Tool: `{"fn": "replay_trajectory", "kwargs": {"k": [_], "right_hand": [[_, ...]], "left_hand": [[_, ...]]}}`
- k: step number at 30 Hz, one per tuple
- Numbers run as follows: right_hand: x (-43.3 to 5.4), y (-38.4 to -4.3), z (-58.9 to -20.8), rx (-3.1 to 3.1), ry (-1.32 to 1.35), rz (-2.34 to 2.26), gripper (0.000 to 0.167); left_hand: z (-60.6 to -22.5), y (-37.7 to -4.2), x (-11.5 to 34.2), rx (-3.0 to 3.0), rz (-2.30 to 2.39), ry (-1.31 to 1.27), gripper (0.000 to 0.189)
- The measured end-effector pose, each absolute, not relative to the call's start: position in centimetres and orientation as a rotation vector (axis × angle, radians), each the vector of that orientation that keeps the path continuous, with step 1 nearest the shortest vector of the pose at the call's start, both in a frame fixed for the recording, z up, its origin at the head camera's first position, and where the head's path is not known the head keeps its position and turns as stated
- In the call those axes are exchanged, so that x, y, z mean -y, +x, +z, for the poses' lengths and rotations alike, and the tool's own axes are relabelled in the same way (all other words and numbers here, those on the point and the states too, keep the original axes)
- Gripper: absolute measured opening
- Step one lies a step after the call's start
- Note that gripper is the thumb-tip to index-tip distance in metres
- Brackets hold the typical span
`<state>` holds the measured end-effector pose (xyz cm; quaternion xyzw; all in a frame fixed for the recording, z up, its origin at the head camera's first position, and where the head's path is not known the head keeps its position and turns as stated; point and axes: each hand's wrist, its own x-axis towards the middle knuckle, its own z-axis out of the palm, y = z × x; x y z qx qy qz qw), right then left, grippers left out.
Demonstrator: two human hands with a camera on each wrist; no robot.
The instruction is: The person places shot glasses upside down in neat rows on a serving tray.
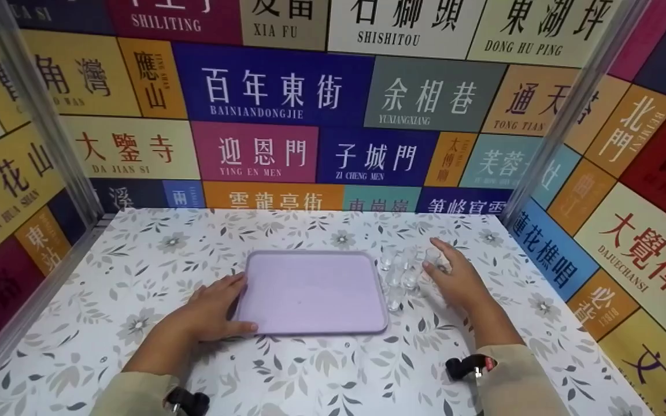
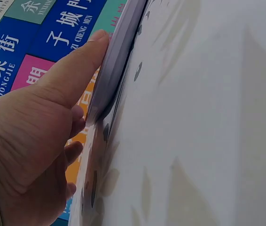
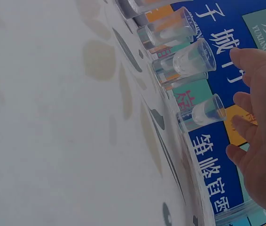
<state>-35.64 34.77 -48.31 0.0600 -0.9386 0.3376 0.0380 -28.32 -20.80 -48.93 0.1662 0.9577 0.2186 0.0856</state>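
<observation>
A flat lilac tray with a raised rim lies on the table. At its left end my left hand rests against the rim, thumb near the front corner and fingers along the side. In the left wrist view the thumb of the left hand touches the tray's edge. Several small clear shot glasses stand grouped just right of the tray. Beside the rightmost glass my right hand is spread, thumb and fingers apart, a gap showing between hand and glass in the right wrist view.
The tabletop has a white covering with a grey leaf and flower print. Panels with colourful place-name signs enclose the back and both sides. A clear corner post rises at the right back.
</observation>
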Motion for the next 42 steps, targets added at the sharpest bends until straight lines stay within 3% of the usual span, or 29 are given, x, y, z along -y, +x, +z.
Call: {"fn": "replay_trajectory", "kwargs": {"k": [18, 42], "right_hand": [[-35.7, -37.5, -50.3, 2.716, 0.035, 1.514, 0.088], [-35.7, -38.7, -51.6, 2.771, -0.176, 1.394, 0.056]], "left_hand": [[-48.9, -28.1, 21.3, -2.855, 0.628, 0.478, 0.12], [-49.1, -28.4, 20.8, -2.84, 0.639, 0.498, 0.121]]}}
